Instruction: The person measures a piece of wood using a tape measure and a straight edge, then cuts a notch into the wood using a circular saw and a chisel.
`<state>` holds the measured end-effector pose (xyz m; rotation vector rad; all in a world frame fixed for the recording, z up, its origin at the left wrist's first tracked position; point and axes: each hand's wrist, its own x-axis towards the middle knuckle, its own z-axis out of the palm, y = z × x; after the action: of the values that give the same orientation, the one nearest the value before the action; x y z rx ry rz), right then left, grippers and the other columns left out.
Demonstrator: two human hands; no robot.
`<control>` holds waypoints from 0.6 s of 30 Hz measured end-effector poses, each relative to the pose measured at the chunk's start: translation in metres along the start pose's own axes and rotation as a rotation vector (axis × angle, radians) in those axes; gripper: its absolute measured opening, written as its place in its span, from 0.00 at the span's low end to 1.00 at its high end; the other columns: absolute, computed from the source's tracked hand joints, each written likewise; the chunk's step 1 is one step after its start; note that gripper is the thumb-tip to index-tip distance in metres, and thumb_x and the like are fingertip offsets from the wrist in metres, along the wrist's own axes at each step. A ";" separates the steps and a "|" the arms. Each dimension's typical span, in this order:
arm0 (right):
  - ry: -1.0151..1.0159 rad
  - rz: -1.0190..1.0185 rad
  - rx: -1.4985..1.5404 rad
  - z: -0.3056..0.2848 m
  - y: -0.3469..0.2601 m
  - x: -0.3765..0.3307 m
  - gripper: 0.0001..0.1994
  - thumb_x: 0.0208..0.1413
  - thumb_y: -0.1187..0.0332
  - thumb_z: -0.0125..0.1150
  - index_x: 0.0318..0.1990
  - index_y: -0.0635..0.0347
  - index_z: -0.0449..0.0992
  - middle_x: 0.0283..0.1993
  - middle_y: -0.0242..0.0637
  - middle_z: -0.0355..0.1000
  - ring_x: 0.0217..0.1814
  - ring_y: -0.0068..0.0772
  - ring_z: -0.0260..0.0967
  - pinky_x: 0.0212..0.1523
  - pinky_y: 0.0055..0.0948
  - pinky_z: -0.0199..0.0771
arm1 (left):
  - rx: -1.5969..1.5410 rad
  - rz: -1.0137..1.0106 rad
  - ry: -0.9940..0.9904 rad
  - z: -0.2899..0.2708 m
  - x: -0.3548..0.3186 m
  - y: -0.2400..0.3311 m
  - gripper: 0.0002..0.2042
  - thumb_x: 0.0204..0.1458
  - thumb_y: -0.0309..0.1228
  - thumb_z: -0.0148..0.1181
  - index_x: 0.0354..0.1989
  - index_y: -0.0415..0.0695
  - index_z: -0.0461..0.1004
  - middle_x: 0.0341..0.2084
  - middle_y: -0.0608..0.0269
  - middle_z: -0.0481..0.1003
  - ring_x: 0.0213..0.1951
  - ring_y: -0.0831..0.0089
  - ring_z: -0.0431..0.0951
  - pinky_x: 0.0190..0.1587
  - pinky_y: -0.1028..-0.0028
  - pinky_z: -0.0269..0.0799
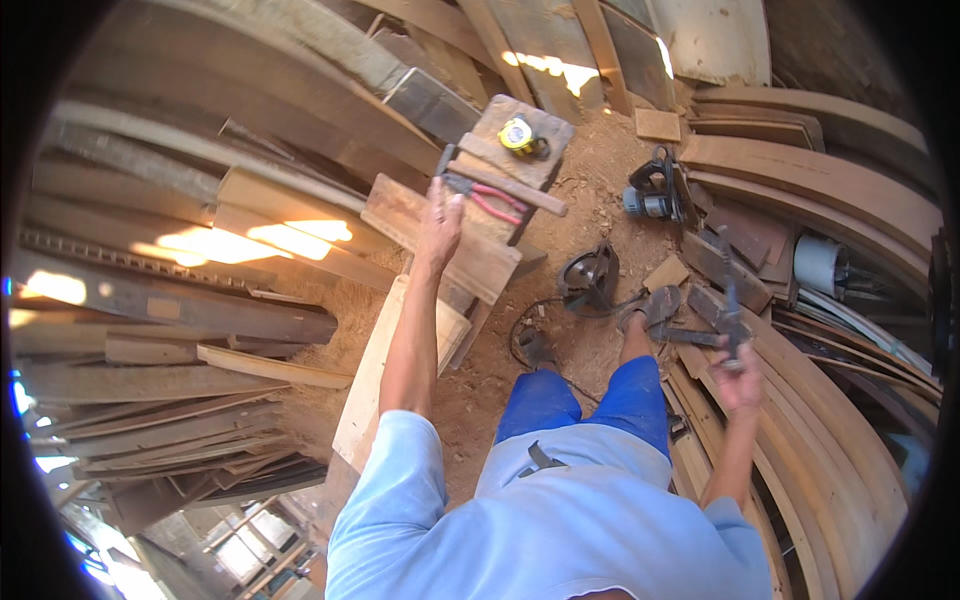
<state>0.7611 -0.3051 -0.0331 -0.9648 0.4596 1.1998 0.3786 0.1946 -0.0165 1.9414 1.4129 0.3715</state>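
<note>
My left hand point(440, 228) reaches over a short plank point(478, 258) on a low wooden bench, its fingers stretched out and thumb apart. Just beyond the fingertips lie red-handled pliers point(497, 202) and a hammer point(518, 185) with a wooden handle. Whether the fingertips touch the pliers is hard to make out. A yellow and black tape measure point(520, 136) sits at the bench's far end. Out to the right, my right hand point(740, 380) is closed around a long dark tool point(730, 290) with a thin shaft pointing away; blur hides its exact kind.
A circular saw point(590, 280) stands on the sawdust-covered floor point(480, 400) ahead of my feet, its cord running nearby. Another grey and black power tool point(655, 195) lies farther off. Stacked boards point(820, 400) line the right; long planks point(180, 230) fill the left. A white bucket point(818, 262) lies at right.
</note>
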 end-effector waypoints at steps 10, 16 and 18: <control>-0.398 0.168 -1.299 0.216 0.259 -0.063 0.24 0.58 0.66 0.62 0.60 0.67 0.71 0.40 0.36 0.76 0.36 0.22 0.72 0.37 0.26 0.74 | 0.497 -0.613 0.157 -0.069 -0.245 -0.182 0.39 0.65 0.48 0.51 0.77 0.36 0.49 0.75 0.23 0.43 0.76 0.30 0.41 0.74 0.34 0.36; -0.419 0.074 -1.123 0.211 0.308 -0.064 0.25 0.58 0.58 0.67 0.57 0.67 0.73 0.33 0.29 0.72 0.32 0.19 0.69 0.35 0.23 0.71 | 0.666 -0.469 0.311 -0.037 -0.261 -0.204 0.40 0.63 0.46 0.51 0.78 0.37 0.45 0.75 0.24 0.42 0.76 0.27 0.38 0.73 0.32 0.33; -0.409 0.117 -1.085 0.204 0.311 -0.059 0.25 0.57 0.59 0.68 0.57 0.67 0.73 0.33 0.28 0.72 0.32 0.19 0.70 0.35 0.23 0.71 | 0.681 -0.464 0.323 -0.033 -0.259 -0.206 0.41 0.61 0.47 0.52 0.77 0.37 0.45 0.75 0.24 0.42 0.76 0.27 0.39 0.73 0.31 0.34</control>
<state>0.4173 -0.1562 0.0041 -1.5439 -0.5481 1.7357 0.1174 0.0031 -0.0901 2.0130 2.3718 -0.0354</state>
